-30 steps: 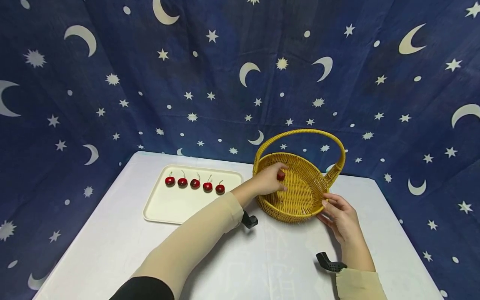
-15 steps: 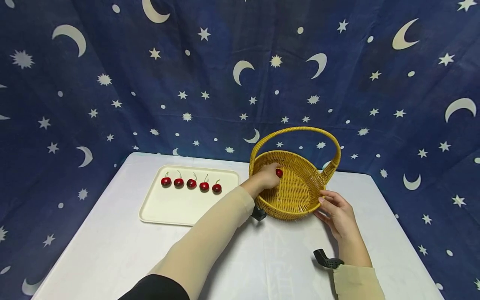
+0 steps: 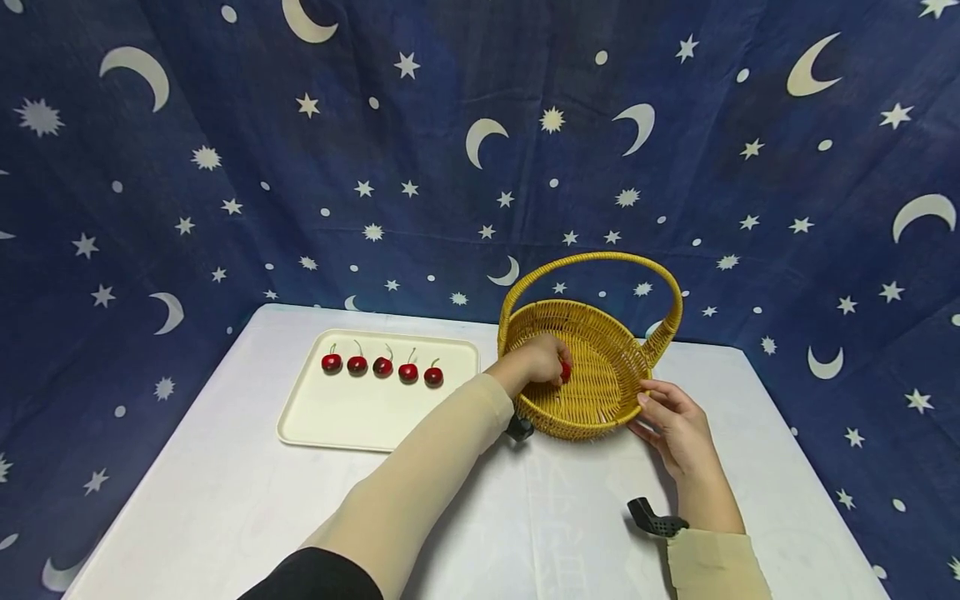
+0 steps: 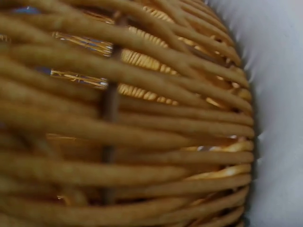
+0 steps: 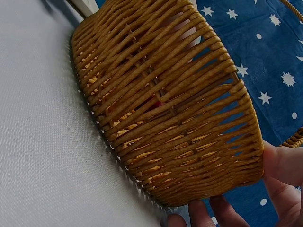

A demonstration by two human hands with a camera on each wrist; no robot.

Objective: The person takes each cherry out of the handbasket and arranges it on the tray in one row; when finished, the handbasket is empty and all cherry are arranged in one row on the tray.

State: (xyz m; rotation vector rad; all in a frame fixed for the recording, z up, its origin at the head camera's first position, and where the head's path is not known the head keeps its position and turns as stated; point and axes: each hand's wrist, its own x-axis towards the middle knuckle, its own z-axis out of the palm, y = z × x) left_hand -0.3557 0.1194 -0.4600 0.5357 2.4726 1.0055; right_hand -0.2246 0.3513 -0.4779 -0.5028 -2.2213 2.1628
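Observation:
A yellow wicker basket (image 3: 592, 387) with a tall arched handle stands on the table. Inside it, my left hand (image 3: 542, 358) reaches over the left rim with bent fingers, and a red cherry (image 3: 566, 372) shows at the fingertips, partly covered by them. The left wrist view is filled by the basket's woven side (image 4: 142, 123) and does not show the hand. At the basket's right front, my right hand (image 3: 678, 429) grips the rim, thumb (image 5: 281, 163) against the edge and fingers (image 5: 201, 215) beneath the outer wall.
A cream tray (image 3: 352, 421) lies left of the basket, with several stemmed cherries (image 3: 383, 367) in a row along its far half. A white-covered table (image 3: 480, 533) carries everything. A dark blue curtain (image 3: 420, 150) with moons and stars rises behind it.
My left hand has moved further into the basket and lower, its fingers closing in, and the cherry has come nearer the front. The right hand keeps its place on the rim. The view shifted slightly.

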